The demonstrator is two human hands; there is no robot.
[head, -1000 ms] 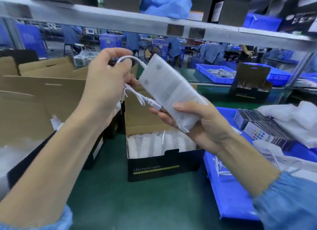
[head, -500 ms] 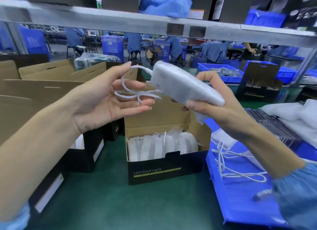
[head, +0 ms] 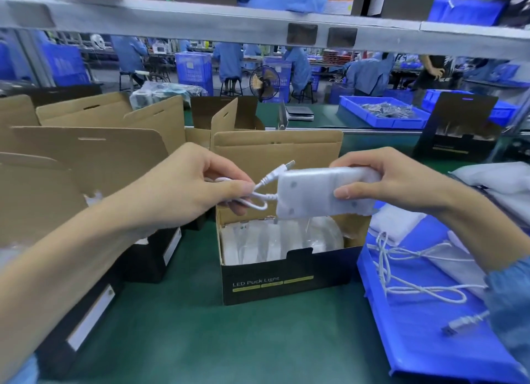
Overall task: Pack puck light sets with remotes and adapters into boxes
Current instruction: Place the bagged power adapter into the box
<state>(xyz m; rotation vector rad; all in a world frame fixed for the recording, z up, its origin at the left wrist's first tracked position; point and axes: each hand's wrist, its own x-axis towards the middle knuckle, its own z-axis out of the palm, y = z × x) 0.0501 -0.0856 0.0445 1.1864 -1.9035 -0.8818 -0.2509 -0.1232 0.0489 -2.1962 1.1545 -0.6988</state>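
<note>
Right hand grips the wrapped white adapter by its right end, thumb under the near edge and fingers curled over the far edge, flat and level above the open box. Left hand pinches the adapter's white cable between thumb and fingers, a small loop gathered just at the adapter's 9 o'clock end; the USB plug sticks out toward 1 o'clock, loose from the bundle. Box sits on the green worktop, lid flap standing at 12 o'clock, and holds bagged white puck lights packed across its floor. Adapter hangs directly over the box's far half, not touching it. Step in hand, as I judge it: tidy the cable against the adapter, then lower both in on top of the lights. To do it well: tuck the free plug into the loop so nothing springs out, keep the coil tight against the adapter's short end, lay the piece flat, and see that no cable rides over the front wall where the lid would pinch it. Blue tray at 3 o'clock carries a loose white cord. Empty cartons stand at 9 o'clock.
</note>
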